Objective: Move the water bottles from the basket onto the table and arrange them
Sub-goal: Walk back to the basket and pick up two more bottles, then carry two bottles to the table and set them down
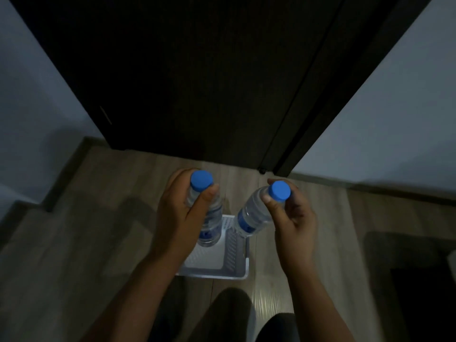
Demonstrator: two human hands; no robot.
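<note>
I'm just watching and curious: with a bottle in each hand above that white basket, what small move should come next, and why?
Probably lift both bottles clear and carry them off toward the table. The left hand grips one bottle and the right hand the other bottle, both above the basket, whose visible bottom looks empty. No table shows here.

The room is dimly lit. A dark wooden door [197, 75] fills the upper centre, with its dark frame [318, 95] on the right. Pale walls [394, 107] stand on both sides. The floor [81, 243] is wood-grain plank, edged by a dark skirting board [66, 174].
</note>
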